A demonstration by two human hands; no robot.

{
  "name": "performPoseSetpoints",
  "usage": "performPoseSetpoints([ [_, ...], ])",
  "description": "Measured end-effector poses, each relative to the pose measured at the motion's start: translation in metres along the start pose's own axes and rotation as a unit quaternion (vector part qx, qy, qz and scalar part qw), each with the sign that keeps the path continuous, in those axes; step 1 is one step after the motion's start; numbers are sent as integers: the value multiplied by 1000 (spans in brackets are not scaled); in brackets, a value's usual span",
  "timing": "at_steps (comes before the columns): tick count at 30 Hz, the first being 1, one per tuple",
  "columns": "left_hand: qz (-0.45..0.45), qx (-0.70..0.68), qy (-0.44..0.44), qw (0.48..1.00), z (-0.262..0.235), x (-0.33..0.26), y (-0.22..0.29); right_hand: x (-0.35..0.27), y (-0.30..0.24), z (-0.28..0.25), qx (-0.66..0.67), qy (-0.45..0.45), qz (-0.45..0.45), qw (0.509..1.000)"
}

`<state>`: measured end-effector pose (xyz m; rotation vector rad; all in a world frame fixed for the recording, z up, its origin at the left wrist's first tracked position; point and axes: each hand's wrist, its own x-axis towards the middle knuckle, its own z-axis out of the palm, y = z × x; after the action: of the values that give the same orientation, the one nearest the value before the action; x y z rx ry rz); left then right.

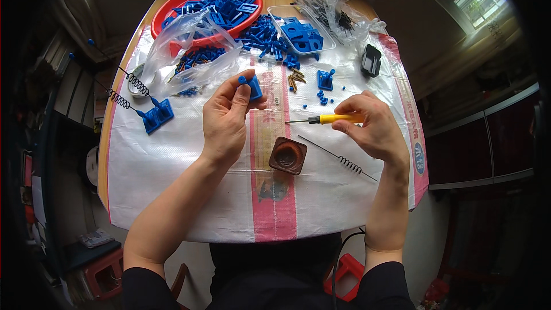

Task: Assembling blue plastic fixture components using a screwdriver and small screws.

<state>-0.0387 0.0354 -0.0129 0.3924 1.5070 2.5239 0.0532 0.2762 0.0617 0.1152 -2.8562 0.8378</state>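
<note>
My left hand (pixel 225 116) holds a small blue plastic part (pixel 252 86) pinched between thumb and fingers above a white woven sheet (pixel 183 183). My right hand (pixel 370 126) grips a yellow-handled screwdriver (pixel 328 119), its thin tip pointing left toward the blue part. A wire spring with straight ends (pixel 338 158) lies on the sheet under my right hand. A small brown square dish (pixel 287 155) sits between my wrists.
At the back stand a red bowl (pixel 172 7) of blue parts, a clear tray (pixel 275 11) of blue parts, and clear plastic bags (pixel 189 51). A blue part with attached springs (pixel 155 116) lies left. A black block (pixel 371 60) sits back right. Brass screws (pixel 295 79) lie scattered.
</note>
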Motion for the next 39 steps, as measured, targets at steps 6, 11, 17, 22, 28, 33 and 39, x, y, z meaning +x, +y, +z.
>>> performPoseSetpoints([
  [6, -27, -38, -68, 997, 0, -4, -2, -2, -9, 10, -123, -76, -19, 989],
  [11, -81, -29, -93, 992, 0, -4, -4, -2, -3, 21, -173, -56, -32, 983],
  [17, -46, 136, -164, 976, 8, -9, 2, 9, -12, 35, -45, 126, -195, 972],
  [22, -5, 150, -175, 973, 15, -19, 0, 11, -26, 61, 27, 168, -275, 946],
  [28, -13, 122, -169, 978, 17, -19, -1, 9, -23, 66, -15, 139, -327, 935],
  [33, -3, 143, -193, 971, 13, -17, 1, 8, -28, 66, 18, 186, -302, 935],
  [39, 6, 109, -188, 976, 19, -21, 0, 6, -27, 66, 52, 202, -275, 938],
])
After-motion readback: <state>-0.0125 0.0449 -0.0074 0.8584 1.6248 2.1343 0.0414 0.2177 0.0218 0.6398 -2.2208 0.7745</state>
